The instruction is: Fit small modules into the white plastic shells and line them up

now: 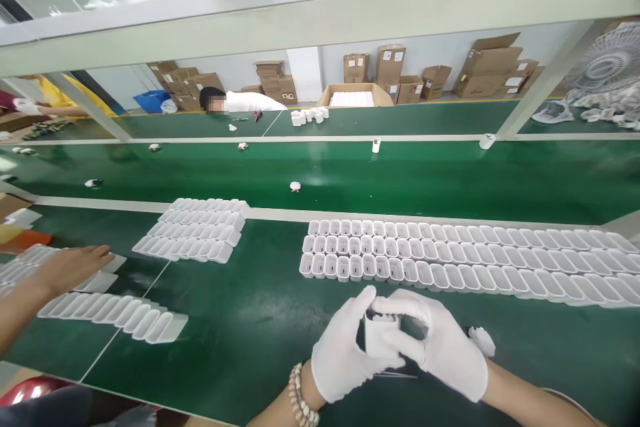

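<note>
Head camera view: at the lower centre of the frame, the left hand in a white glove [343, 350] and the right hand in a white glove [440, 345] meet around a small white rectangular plastic housing [381, 335]. The left hand is closed on its left side. The right hand has its fingers bent, with fingertips against the top and front face of the housing; a gap shows between its bent fingers. Something dark shows at the top opening of the housing, too small and covered to make out. A beaded bracelet [301, 400] circles the left wrist.

Just right of the right hand, a small white piece with a dark end [481, 341] lies on the dark green work table [240, 320]. Above the gloves, three long rows of open white plastic cups [437, 250] run from the centre to the right edge of the frame. A block of similar white cups [195, 230] stands left of centre, and a slanting row of white cups [115, 312] lies below it. At the left edge, another person's bare hand [75, 270] reaches over more white pieces.

Across the middle runs a glossy green belt [340, 177] with a few small parts spaced along it. Beyond it, at the upper left, a person in white [253, 101] leans low beside the far table.
</note>
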`<action>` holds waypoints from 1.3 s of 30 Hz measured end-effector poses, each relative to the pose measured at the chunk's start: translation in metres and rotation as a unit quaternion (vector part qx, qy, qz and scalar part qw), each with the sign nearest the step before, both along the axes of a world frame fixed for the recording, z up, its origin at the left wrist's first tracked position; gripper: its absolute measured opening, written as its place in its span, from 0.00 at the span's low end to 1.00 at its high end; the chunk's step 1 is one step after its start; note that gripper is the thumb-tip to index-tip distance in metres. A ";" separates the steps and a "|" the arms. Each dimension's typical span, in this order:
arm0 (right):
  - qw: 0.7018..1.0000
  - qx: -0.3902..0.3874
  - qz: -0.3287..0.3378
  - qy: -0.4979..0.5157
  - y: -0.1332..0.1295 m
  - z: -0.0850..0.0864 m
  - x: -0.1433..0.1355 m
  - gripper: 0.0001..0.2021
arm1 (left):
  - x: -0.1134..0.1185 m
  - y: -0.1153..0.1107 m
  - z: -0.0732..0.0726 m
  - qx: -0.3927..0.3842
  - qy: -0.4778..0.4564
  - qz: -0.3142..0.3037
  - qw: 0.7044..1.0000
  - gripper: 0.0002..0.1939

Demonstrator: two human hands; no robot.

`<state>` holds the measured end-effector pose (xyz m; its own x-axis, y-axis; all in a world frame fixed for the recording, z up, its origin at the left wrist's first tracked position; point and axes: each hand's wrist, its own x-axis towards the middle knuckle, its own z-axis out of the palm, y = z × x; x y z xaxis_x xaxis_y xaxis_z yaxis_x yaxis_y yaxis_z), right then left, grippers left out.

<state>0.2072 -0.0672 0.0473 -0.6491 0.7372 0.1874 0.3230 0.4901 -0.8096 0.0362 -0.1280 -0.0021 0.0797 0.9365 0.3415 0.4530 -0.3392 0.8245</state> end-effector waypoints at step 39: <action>0.909 -0.406 -0.033 0.093 0.041 0.007 -0.054 0.21 | -0.087 0.006 0.022 -0.139 -0.141 0.179 0.964 0.27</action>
<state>0.1527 -0.0263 0.0542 -0.6116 0.7176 -0.3330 0.1502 -0.3080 -0.9395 -0.0508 -0.1221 0.0200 -0.3247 0.9452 0.0350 0.2454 0.0485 0.9682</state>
